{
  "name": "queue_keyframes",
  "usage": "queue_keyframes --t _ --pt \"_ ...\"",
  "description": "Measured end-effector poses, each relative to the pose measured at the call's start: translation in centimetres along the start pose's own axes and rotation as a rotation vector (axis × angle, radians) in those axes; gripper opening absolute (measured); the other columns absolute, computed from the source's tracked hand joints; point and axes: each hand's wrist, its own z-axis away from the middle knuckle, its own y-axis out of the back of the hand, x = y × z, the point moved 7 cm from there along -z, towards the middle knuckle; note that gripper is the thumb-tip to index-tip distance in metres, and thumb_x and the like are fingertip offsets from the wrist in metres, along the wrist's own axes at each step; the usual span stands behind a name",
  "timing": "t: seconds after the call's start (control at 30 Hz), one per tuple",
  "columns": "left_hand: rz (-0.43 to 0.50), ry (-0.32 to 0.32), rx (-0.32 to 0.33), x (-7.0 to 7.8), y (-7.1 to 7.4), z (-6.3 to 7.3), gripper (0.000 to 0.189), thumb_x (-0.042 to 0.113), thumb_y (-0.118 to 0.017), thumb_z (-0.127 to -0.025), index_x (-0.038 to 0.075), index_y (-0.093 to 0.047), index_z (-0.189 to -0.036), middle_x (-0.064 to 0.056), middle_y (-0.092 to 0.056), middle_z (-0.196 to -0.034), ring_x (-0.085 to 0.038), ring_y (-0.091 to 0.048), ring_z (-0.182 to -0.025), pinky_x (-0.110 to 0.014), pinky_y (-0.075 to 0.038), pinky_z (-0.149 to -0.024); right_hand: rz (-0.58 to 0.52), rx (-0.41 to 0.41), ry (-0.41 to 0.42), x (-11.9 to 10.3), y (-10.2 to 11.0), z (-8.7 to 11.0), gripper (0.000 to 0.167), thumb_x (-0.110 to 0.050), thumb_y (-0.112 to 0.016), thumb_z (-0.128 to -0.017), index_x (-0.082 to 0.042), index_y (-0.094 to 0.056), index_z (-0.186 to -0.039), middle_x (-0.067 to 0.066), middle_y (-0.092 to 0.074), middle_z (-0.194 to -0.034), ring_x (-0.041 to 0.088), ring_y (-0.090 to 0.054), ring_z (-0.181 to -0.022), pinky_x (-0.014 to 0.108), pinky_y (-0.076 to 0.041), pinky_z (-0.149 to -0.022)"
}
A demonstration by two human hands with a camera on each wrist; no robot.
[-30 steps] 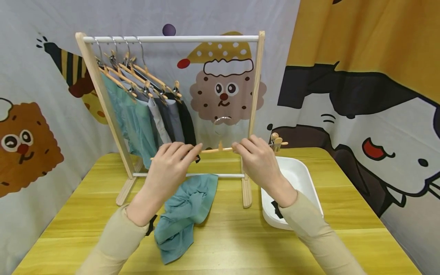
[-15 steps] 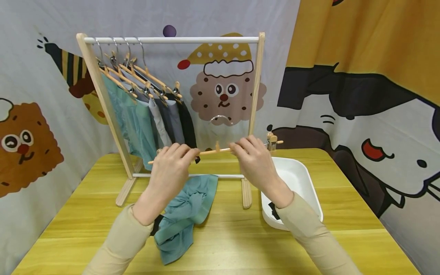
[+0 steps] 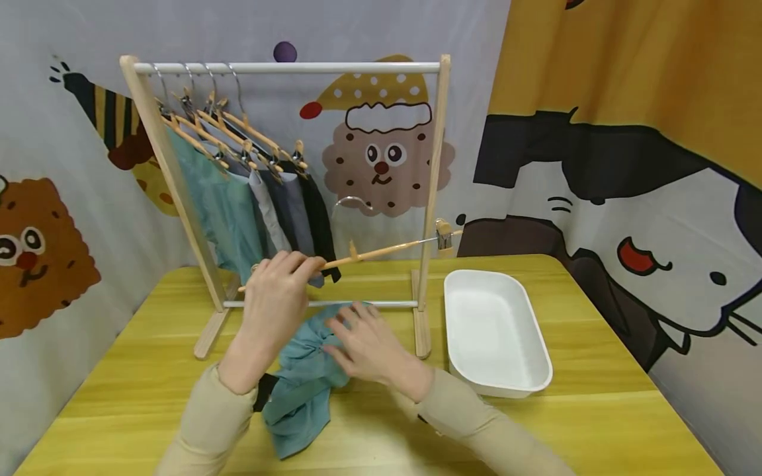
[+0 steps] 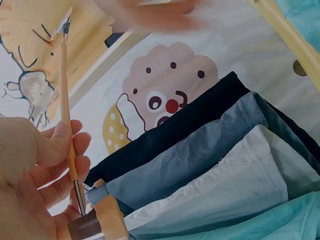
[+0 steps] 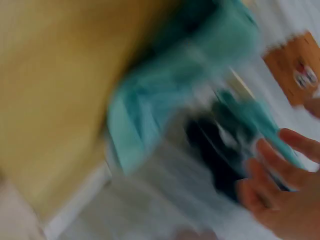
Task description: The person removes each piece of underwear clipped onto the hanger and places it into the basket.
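Observation:
My left hand (image 3: 275, 297) grips a wooden clip hanger (image 3: 383, 251) near one end. The hanger tilts up to the right, its metal hook at the top and a clip (image 3: 443, 237) at the far end. In the left wrist view, thumb and fingers pinch the wooden bar (image 4: 65, 100) beside the other clip (image 4: 100, 220). My right hand (image 3: 374, 344) is over a crumpled teal garment (image 3: 300, 403) on the table, its fingers apart and loosely bent. Whether they touch the cloth is unclear; the right wrist view is blurred.
A small clothes rack (image 3: 286, 68) stands at the back, with several garments (image 3: 226, 205) on hangers at its left end. To the right sits a white plastic tub (image 3: 497, 330) on the wooden table (image 3: 583, 410). A patterned curtain hangs behind.
My right hand has let go of the hanger and moved down and left to the teal garment. The left hand still holds the hanger, which now tilts more steeply and has shifted left.

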Motion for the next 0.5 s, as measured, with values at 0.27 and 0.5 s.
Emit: queue_keyframes --t 0.27,0.5 --pt "0.04 0.026 0.007 -0.2 -0.5 0.2 0.016 -0.004 -0.07 -0.08 0.005 -0.071 -0.093 -0.01 -0.066 -0.08 -0.026 -0.058 -0.069 -0.033 -0.04 -0.056 -0.128 -0.786 -0.187 -3.3 -9.5 0.7 0.076 -0.075 -0.049 -0.079 -0.051 -0.023 -0.145 0.008 -0.023 -0.156 0.038 -0.041 -0.133 0.048 -0.049 -0.094" --pt "0.052 0.012 0.037 0.0 -0.9 -0.1 0.01 0.001 -0.068 -0.083 0.004 -0.071 -0.092 -0.011 -0.065 -0.077 -0.026 -0.056 -0.066 -0.032 -0.038 -0.054 0.024 -0.731 0.051 -4.5 -9.8 0.5 0.046 -0.039 -0.064 -0.089 -0.04 -0.05 -0.133 0.0 -0.047 -0.137 0.021 -0.06 -0.1 0.023 -0.052 -0.065"
